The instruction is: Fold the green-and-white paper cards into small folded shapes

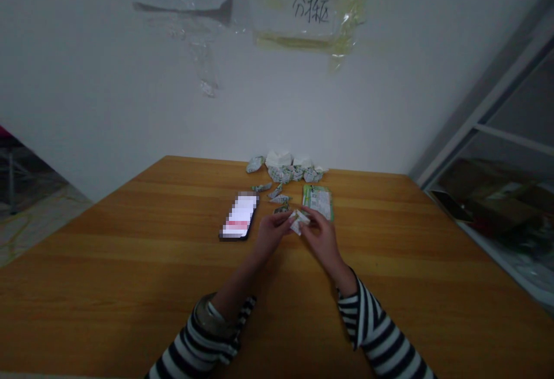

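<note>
My left hand (272,230) and my right hand (320,236) meet over the wooden table (130,275), both pinching a small folded piece of white and green printed paper (298,220) between their fingertips. Just behind the right hand lies a flat green and white paper sheet (318,200). Several small folded paper pieces (279,194) sit just beyond my hands. A larger pile of folded and crumpled paper pieces (285,168) lies at the table's far edge by the wall. Both sleeves are striped black and white.
A phone (239,217) with a lit screen lies left of my hands. A white wall with taped plastic sheets and a handwritten label (309,10) rises behind the table. A metal shelf (497,194) with dark items stands at the right.
</note>
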`<state>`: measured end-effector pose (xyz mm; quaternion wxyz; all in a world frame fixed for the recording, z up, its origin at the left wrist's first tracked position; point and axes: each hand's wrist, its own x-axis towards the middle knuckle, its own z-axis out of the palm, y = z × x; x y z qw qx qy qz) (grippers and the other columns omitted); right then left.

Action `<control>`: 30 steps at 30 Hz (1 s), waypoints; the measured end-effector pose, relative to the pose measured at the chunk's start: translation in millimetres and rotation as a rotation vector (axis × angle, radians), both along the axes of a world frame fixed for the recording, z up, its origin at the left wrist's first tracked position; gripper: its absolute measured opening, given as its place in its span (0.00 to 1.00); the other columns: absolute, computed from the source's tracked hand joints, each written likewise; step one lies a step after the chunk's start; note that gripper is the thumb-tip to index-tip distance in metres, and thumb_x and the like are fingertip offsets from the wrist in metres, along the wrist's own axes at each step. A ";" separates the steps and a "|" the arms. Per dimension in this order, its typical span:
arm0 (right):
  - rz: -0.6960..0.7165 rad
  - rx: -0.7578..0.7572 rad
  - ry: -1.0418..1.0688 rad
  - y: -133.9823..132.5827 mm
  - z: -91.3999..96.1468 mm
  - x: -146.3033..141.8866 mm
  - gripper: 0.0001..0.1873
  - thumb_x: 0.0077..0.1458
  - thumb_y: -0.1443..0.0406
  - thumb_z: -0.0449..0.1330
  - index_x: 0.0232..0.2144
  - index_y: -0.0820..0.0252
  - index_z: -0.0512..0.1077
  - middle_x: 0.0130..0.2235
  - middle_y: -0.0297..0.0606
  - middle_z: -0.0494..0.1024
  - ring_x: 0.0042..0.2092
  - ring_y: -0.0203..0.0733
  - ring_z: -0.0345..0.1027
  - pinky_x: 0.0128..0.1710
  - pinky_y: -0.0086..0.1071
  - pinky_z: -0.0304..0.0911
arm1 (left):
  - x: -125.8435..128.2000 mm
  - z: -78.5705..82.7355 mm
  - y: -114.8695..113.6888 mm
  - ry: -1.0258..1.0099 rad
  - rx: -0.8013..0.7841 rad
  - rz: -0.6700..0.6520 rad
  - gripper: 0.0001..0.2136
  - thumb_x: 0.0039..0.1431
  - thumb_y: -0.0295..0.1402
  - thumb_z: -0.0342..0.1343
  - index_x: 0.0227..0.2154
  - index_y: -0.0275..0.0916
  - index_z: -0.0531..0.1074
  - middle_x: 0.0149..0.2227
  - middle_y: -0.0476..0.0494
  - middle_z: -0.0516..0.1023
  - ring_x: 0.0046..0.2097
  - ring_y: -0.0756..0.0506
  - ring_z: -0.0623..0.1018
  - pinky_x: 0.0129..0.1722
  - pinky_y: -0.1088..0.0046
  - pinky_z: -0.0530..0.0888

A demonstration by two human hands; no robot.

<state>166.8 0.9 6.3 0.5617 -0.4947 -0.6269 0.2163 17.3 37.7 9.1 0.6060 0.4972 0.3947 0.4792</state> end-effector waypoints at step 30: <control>-0.092 0.172 -0.196 -5.4 -4.3 -8.2 0.12 0.57 0.67 0.56 0.44 0.56 0.74 0.43 0.41 0.79 0.45 0.44 0.73 0.47 0.38 0.67 | 7.3 -14.7 5.2 -0.076 -0.040 -0.011 0.17 0.35 0.36 0.70 0.30 0.34 0.76 0.28 0.44 0.80 0.30 0.47 0.78 0.32 0.73 0.72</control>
